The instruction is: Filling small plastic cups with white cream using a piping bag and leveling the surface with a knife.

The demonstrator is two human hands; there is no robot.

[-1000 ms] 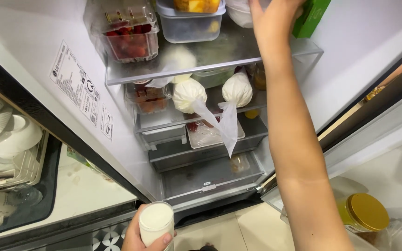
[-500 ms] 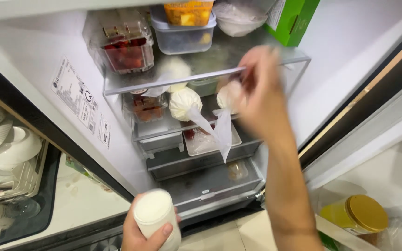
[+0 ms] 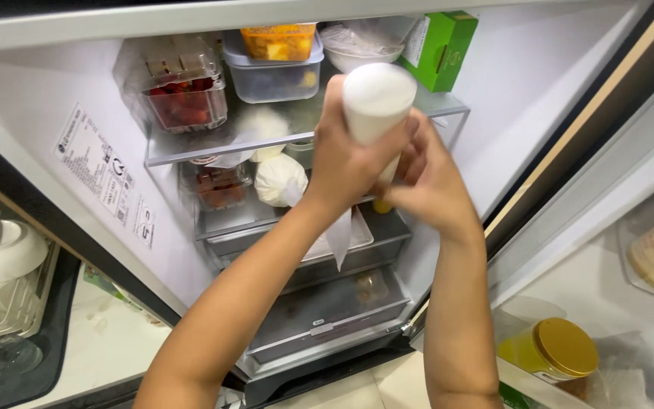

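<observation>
Head view: an open fridge [image 3: 539, 121] fills the frame.
Shelf [image 3: 213, 148]: glass, with a berry box [image 3: 183, 95], a clear tub [image 3: 274, 72] and a green carton [image 3: 440, 49] on it.
Left hand [image 3: 346, 163]: wrapped around a white container [image 3: 376, 102], upright before the shelf.
Right hand [image 3: 433, 185]: fingers curled, touching the container's lower part.
Jar [image 3: 550, 352]: yellow lid, lower right.

We hold a white cylindrical container [image 3: 376, 102] up before the open fridge [image 3: 509, 113], our left hand [image 3: 346, 163] wrapped around it and our right hand [image 3: 429, 182] touching its lower part. Behind it, the glass shelf [image 3: 191, 148] carries a clear box of red fruit [image 3: 183, 95] and a green carton [image 3: 442, 47].
</observation>
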